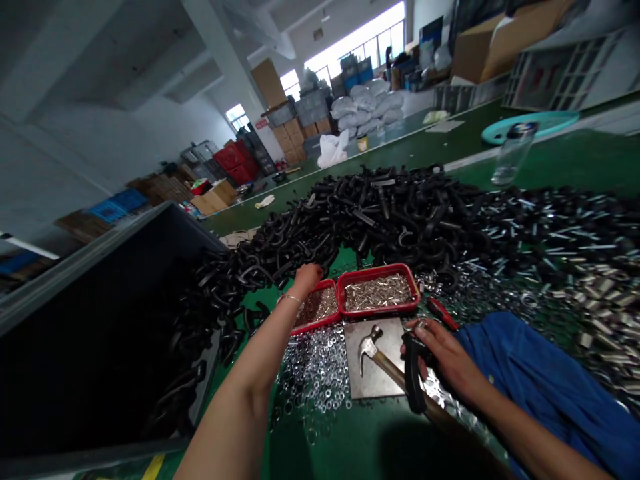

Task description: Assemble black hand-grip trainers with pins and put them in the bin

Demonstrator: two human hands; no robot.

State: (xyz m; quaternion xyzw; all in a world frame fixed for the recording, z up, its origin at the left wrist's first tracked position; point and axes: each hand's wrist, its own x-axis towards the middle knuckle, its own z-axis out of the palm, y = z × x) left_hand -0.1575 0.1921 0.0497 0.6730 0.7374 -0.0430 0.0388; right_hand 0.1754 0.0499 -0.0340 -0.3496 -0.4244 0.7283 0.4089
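My left hand (307, 276) is over the back of the left red tray (316, 325), which holds small metal pins. Its fingers look curled downward, and what they hold, if anything, is hidden. In my right hand (440, 347) is a black curved clamp part (413, 373), gripped near its upper end. Just left of it a claw hammer (384, 360) with a wooden handle lies across a metal plate (356, 383). A second red tray (381, 309), also with pins, stands beside the first. Loose metal nuts and rings (320, 373) are spread left of the plate.
Black curved parts (400, 213) are heaped behind the trays. A large dark bin (95, 280) stands on the left. On the right lie a red-handled tool (442, 312), blue cloth (530, 373) and metal sleeves (605, 300). A clear bottle (511, 157) stands farther back.
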